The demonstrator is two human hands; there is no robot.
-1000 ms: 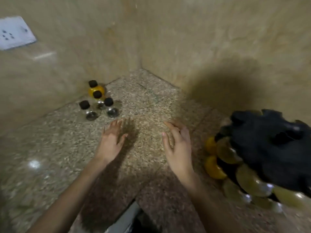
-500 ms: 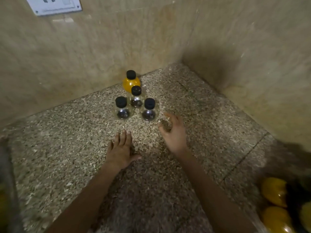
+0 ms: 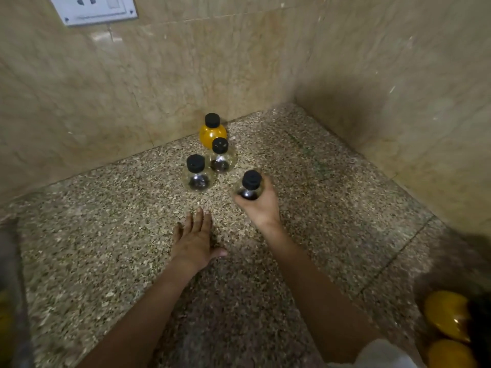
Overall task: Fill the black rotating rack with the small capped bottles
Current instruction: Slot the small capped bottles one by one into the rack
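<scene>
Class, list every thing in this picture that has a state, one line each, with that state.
Right hand: fingers curled round a clear bottle.
Held clear bottle: capped, roughly upright.
Left hand: fingers straight, holding nothing.
Rear clear bottle: capped, upright on the counter.
Left clear bottle: capped, upright on the counter.
Orange bottle: capped, upright, beside the wall.

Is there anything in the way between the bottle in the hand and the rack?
Nothing visible. The right hand grips the bottle, and only bare counter lies between it and the rack at the lower right edge, which is mostly out of view.
</scene>
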